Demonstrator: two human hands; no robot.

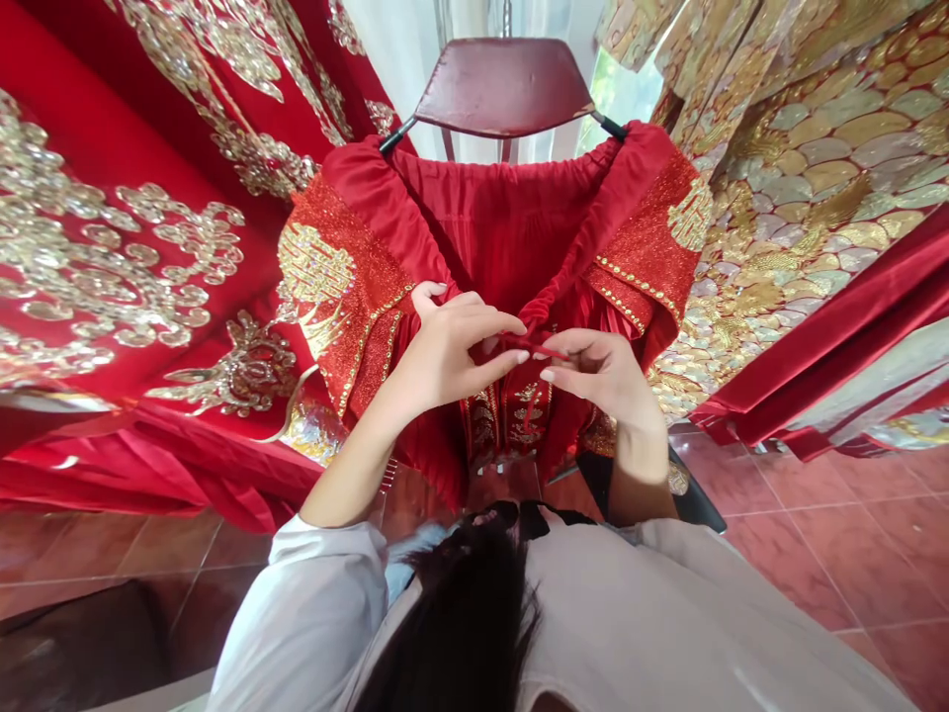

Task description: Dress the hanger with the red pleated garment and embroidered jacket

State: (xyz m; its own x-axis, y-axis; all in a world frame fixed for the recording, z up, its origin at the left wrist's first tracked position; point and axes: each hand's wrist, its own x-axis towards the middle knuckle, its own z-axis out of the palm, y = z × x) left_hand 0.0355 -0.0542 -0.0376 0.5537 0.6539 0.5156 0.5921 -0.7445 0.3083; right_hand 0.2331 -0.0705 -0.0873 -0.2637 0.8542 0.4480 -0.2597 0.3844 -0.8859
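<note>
A red skirt (511, 227) with gold-embroidered, sequinned panels hangs from a dark red wooden clip hanger (504, 84) in front of me. My left hand (452, 346) and my right hand (600, 371) meet at the middle of its waistband. Both pinch a thin red tie string (535, 346) that runs between their fingertips. The fingers of both hands are curled and pressed together on the string. Embroidered red strips (511, 420) hang down below my hands.
More red garments with gold embroidery (111, 257) hang at the left. Gold-scaled fabric (822, 168) and a red satin hem (837, 336) hang at the right. Reddish floor tiles (830, 554) lie below. A bright window (407, 49) stands behind the hanger.
</note>
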